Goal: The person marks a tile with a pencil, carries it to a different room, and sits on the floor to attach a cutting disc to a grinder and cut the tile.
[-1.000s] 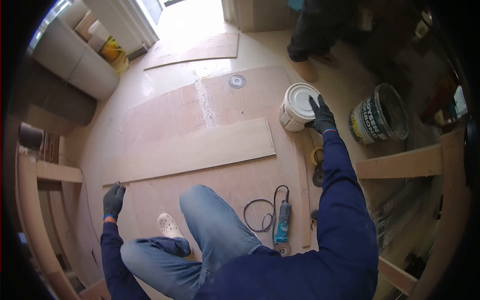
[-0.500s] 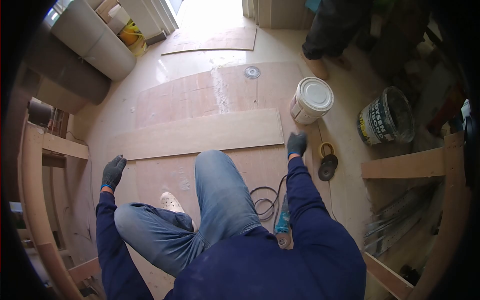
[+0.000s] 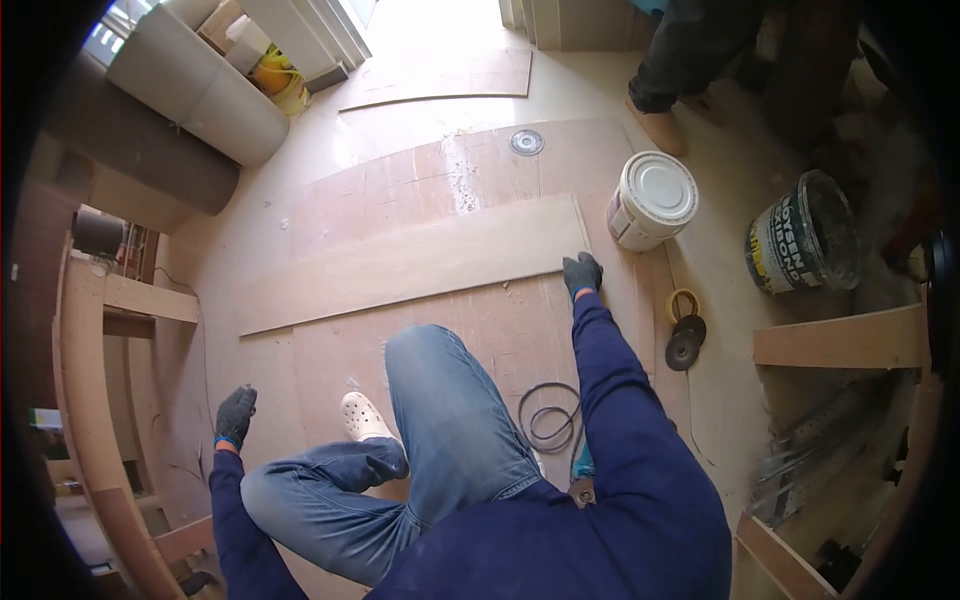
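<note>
A long plywood strip (image 3: pixel 420 255) lies slightly slanted across a larger plywood sheet (image 3: pixel 375 180) on the floor. My right hand (image 3: pixel 583 273), in a dark grey glove, closes on the strip's near right corner; its fingertips are partly hidden. My left hand (image 3: pixel 236 414), gloved too, is off the strip's left end, fingers stretched and holding nothing. Beside my right leg, a teal power tool (image 3: pixel 583 470) is mostly covered by my sleeve, with a coiled cord (image 3: pixel 548 412) in front of it.
At right stand a lidded white bucket (image 3: pixel 655 200) and an open labelled bucket (image 3: pixel 800 235). Tape (image 3: pixel 683 304) and dark discs (image 3: pixel 684 345) lie nearby. Wooden frames (image 3: pixel 840 337) flank both sides. Another person's leg (image 3: pixel 690 60) is at back right; large rolls (image 3: pixel 200 85) lean at left.
My right hand has come onto the strip's right corner. My left hand has left the strip's left end and drawn back toward me. The strip has turned, its right end farther away.
</note>
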Demonstrator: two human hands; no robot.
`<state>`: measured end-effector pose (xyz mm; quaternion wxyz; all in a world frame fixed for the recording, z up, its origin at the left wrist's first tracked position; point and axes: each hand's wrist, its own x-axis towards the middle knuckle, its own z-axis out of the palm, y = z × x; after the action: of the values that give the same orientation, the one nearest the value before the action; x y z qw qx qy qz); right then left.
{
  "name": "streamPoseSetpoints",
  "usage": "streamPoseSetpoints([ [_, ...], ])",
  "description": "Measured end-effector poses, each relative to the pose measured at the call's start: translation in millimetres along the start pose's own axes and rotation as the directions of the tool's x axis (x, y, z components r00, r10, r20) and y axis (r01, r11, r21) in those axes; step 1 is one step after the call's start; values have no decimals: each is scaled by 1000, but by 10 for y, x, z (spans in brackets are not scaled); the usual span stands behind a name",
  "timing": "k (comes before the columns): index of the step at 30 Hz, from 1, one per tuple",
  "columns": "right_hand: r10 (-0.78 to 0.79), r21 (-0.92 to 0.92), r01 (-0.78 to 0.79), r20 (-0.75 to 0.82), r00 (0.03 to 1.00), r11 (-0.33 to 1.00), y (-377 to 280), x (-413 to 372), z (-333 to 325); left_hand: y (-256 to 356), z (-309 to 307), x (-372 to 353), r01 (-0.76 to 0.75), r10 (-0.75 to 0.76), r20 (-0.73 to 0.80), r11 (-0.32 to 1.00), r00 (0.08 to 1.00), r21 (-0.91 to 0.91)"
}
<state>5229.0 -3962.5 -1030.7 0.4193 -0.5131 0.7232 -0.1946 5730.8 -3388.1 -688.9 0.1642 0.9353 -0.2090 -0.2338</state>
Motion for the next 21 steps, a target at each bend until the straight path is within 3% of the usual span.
streamPoseSetpoints([
  [1, -61, -232, 65, 24, 998, 970, -76, 114, 86, -27, -13, -59, 2, -3, 4, 1000, 1000, 12],
  [5, -79, -283, 59, -58, 995, 957, -353, -21, 49, -310, -13, -208, 60, -68, -81, 993, 994, -103],
  [6, -137, -230, 125, -40, 990, 965, -246, 13, 48, -400, -15, -230, 82, -96, -98, 986, 991, -145],
  [9, -238, -84, 236, -20, 971, 968, -65, -57, -50, -1309, -21, 147, -254, 255, 0, 964, 967, 83],
  [10, -284, 10, 284, -8, 959, 959, 27, -112, -97, -1164, 15, 96, -256, 256, 11, 963, 967, 79],
  [12, -255, -66, 254, -15, 967, 965, 190, -368, -317, -547, 13, -25, -29, 15, 66, 975, 998, 218],
  [13, -205, 150, 193, 70, 976, 970, 232, -517, -522, -470, 29, 78, 114, -119, 68, 990, 991, 80],
  [14, -150, 348, 86, 163, 975, 934, 373, -740, -736, -829, 17, 325, -258, 250, 64, 947, 966, 193],
  [15, -152, 390, 75, 170, 974, 918, 577, -943, -942, -571, -61, 341, -362, 315, 179, 829, 932, 426],
  [16, -174, 437, 89, 159, 972, 895, 686, -1053, -1185, -715, -82, 567, -533, 476, 243, 725, 845, 436],
  [17, -173, 445, 87, 157, 972, 891, 842, -1218, -1450, -592, -47, 659, -439, 389, 218, 855, 895, 276],
  [18, -144, 375, 99, 92, 985, 922, 817, -1481, -1775, -324, 16, 739, -189, 185, 158, 982, 970, 14],
  [19, -185, 198, 176, 30, 982, 964, 943, -1634, -2043, -32, 86, 737, -92, 112, 130, 984, 985, -155],
  [20, -228, 9, 229, -11, 973, 973, 1084, -1846, -2281, 328, 136, 687, -71, 83, 111, 992, 990, -106],
  [21, -164, -200, 173, 57, 985, 965, 1032, -2158, -2516, 548, 152, 775, -139, 147, 144, 988, 979, -63],
])
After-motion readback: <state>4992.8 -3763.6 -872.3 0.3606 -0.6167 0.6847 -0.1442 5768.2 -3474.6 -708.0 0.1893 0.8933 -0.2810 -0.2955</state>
